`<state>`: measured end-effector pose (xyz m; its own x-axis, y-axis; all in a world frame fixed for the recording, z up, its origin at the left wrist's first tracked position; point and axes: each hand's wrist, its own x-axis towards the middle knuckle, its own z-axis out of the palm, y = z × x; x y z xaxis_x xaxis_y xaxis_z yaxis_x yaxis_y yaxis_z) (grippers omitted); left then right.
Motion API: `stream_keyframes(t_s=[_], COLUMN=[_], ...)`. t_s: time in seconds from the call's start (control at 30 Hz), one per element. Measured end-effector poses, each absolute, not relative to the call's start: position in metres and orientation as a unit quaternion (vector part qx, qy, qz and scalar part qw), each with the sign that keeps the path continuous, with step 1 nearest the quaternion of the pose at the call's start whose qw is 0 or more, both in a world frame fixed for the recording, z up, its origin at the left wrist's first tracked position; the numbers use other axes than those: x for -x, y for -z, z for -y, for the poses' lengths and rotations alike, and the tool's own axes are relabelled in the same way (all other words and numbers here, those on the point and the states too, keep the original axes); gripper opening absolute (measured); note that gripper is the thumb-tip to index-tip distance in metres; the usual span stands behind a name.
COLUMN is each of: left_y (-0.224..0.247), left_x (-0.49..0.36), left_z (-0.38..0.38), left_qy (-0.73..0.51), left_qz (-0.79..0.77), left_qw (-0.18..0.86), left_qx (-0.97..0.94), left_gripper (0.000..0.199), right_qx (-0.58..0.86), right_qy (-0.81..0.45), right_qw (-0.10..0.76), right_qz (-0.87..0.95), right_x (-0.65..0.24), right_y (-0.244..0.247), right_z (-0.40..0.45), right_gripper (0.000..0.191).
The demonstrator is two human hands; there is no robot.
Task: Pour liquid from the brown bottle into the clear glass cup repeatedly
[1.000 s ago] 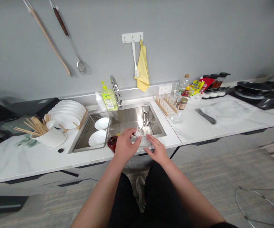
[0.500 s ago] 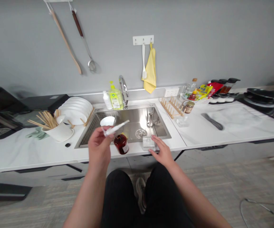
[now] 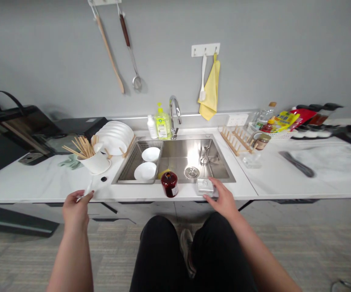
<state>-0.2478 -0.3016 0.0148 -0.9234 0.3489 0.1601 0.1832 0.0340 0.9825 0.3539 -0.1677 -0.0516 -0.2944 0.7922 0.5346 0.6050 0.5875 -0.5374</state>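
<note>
While left-hand fingers (image 3: 82, 196) pinch it, the white tube (image 3: 88, 190) slants up-right.

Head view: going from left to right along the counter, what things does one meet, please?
White cup of wooden chopsticks → white bowl in the wire drainer → dark red bottle → clear square dish → wooden plate rack → dark utensil

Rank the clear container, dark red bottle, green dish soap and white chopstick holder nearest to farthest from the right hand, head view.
Right hand:
1. Clear container: touching the hand, counter's front edge.
2. Dark red bottle: leftward, in front of the sink.
3. Green dish soap: behind the sink.
4. White chopstick holder: far left.
</note>
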Motion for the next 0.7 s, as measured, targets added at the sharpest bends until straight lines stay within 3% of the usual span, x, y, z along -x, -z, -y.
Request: stream_keyframes(t_s=[0.3, 0.7], left_y=[-0.02, -0.037], left_x=[0.313, 0.321], left_z=[0.298, 0.295], left_qy=[-0.407, -0.377], left_qz=[-0.893, -0.89], left_qw=[0.022, 0.054], left_qx=[-0.193, -0.25], left_gripper=[0.03, 0.026], right_qx=[0.444, 0.448], right_qy=[-0.089, -0.068], right_qw=[0.394, 0.381], right_qz=[0.8, 0.806], right_x=[-0.353, -0.352], right_y=[0.05, 0.048], right_z=[0.169, 0.172], right_gripper=[0.073, 0.072])
